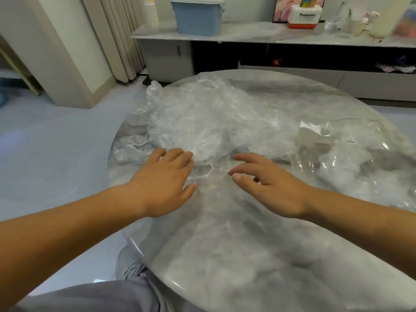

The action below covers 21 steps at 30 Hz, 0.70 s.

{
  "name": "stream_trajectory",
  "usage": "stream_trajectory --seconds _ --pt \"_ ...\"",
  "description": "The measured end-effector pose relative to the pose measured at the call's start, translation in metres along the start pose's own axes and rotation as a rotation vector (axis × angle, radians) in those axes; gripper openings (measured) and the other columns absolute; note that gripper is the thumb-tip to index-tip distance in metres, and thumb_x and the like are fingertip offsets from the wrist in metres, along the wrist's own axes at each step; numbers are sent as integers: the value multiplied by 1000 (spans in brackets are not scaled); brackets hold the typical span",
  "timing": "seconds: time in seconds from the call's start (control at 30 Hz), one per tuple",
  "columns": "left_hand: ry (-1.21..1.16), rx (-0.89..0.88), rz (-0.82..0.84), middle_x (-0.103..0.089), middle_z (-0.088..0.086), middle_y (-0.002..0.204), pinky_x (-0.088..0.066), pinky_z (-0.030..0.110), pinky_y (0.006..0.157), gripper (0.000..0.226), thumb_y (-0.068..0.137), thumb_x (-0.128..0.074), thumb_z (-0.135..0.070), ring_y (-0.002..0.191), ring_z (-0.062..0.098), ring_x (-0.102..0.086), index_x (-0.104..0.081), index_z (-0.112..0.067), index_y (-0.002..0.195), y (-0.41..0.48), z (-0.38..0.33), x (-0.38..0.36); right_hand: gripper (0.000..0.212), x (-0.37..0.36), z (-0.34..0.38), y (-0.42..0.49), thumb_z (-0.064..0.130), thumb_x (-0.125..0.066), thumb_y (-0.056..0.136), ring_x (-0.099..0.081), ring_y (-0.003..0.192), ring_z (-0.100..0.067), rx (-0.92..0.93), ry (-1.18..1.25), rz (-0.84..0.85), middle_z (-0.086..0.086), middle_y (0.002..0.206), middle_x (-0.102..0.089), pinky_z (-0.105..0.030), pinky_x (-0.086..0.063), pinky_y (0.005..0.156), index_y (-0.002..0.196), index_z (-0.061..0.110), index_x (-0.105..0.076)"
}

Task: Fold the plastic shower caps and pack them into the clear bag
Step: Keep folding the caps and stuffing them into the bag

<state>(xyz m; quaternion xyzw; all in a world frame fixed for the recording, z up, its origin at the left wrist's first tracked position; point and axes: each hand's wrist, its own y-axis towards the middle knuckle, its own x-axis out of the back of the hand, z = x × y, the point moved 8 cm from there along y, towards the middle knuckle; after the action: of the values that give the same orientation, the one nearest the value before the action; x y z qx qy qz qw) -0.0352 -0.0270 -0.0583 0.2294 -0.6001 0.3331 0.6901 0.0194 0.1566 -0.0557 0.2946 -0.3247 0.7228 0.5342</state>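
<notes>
A loose heap of crumpled clear plastic shower caps (198, 118) lies across the far half of the round marbled table (225, 255). One thin cap (211, 171) is spread flat at the heap's near edge. My left hand (166, 179) rests on its left side with fingers extended. My right hand (265, 183) hovers over or touches its right side, fingers relaxed and spread. The clear bag (351, 154), with a small white label, lies to the right with white caps inside.
Beyond the table stands a low grey cabinet (247, 34) carrying a blue bin (198, 16), a red-and-white box (302, 16) and clutter. Curtains (121, 37) hang at the back left. My grey-trousered leg (112, 296) is at the table's near left edge.
</notes>
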Motion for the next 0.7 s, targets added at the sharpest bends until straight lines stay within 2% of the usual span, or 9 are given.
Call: stream_trajectory --seconds 0.13,0.2,0.27,0.37,0.43,0.5,0.57,0.63,0.7 --pt "-37 -101 -135 -55 6 144 -36 42 109 67 98 -28 -57 130 24 -52 -57 -12 139 -22 -13 25 52 7 18 -2 69 -34 97 -10 149 6 158 -5 -41 25 161 -24 -37 -21 123 127 41 -66" --pt "-126 -210 -190 -64 3 129 -48 39 99 57 99 -35 -53 115 22 -62 -64 -14 129 -38 -32 39 50 9 28 -11 64 -35 96 -13 150 4 243 2 -51 26 160 -26 -38 -21 122 124 41 -68" --pt "-280 -322 -174 -66 -1 124 -53 36 93 51 100 -37 -50 109 18 -64 -64 -17 127 -55 -52 48 46 12 34 -19 60 -34 98 -18 150 -1 289 0 -63 27 157 -33 -40 -22 121 119 41 -71" --pt "-442 -437 -77 -56 -5 140 -45 28 103 52 101 -39 -52 124 11 -54 -55 -21 139 -77 -77 45 54 12 38 -33 62 -29 99 -33 144 0 317 -22 -21 27 142 -53 -36 -25 118 106 38 -76" --pt "-449 -481 34 -41 -6 155 -36 28 114 59 101 -38 -56 137 10 -41 -43 -24 150 -84 -91 34 63 5 31 -41 68 -27 97 -51 130 -2 286 31 65 20 125 -66 -28 -37 109 97 32 -78" --pt "-458 -525 194 -21 -6 166 -23 29 121 61 102 -38 -58 147 9 -25 -32 -29 155 -88 -105 18 65 -8 15 -51 69 -29 96 -62 114 -6 213 16 167 12 110 -72 -28 -45 97 94 26 -76" --pt "-517 -548 294 -13 -11 167 -21 24 119 53 102 -39 -56 147 7 -23 -35 -34 151 -91 -114 11 67 -21 1 -60 66 -27 98 -64 100 -13 179 -89 242 4 100 -71 -33 -47 90 95 17 -72" --pt "-648 -504 180 -29 -14 156 -34 20 108 37 103 -41 -50 136 6 -38 -44 -33 135 -82 -109 23 64 -29 -7 -69 62 -26 103 -61 88 -17 212 -179 272 0 89 -65 -36 -48 84 89 13 -65" --pt "-649 -403 0 -42 -12 138 -39 22 98 27 102 -40 -50 122 8 -46 -49 -31 119 -69 -93 32 56 -31 -13 -76 56 -29 106 -58 84 -17 243 -204 272 2 84 -60 -37 -47 83 84 15 -60"
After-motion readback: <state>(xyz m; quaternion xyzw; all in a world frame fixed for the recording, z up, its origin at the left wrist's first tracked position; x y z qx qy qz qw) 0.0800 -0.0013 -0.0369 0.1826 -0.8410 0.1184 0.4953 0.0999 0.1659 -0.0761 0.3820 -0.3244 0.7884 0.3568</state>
